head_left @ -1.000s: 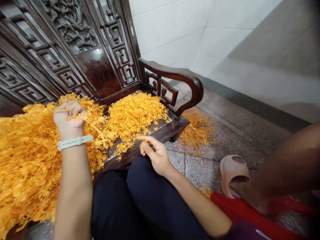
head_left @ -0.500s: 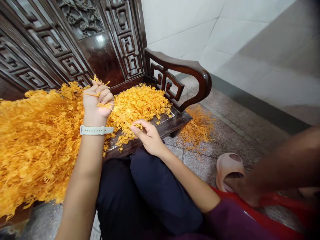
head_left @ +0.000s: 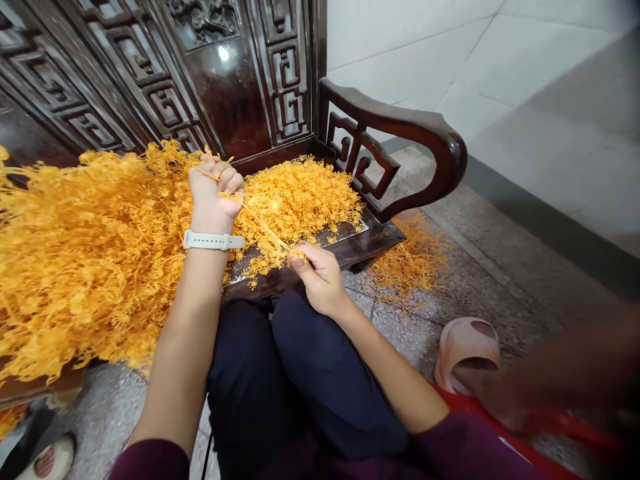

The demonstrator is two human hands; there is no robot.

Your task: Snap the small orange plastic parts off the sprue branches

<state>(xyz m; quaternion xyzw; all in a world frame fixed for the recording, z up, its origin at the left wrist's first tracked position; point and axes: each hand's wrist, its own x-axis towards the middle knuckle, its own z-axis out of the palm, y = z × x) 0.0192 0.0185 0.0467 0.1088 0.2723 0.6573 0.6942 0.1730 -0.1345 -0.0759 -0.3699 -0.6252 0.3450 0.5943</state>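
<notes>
My left hand, with a white watch band at the wrist, is a closed fist around the stem end of an orange plastic sprig. The sprig slants down to my right hand, which pinches its lower end at the front edge of the dark carved wooden bench. A big heap of tangled orange sprigs covers the bench to the left of my left hand. A smaller pile of small orange pieces lies on the seat just beyond both hands.
The bench's curved armrest rises at the right. More orange pieces are scattered on the stone floor. Another person's foot in a pink slipper and a red object sit at lower right. A shoe shows at lower left.
My left fist has lifted and moved right with the sprig. My right hand went from loosely open to pinching the sprig's lower end. The view has swung to the left.
</notes>
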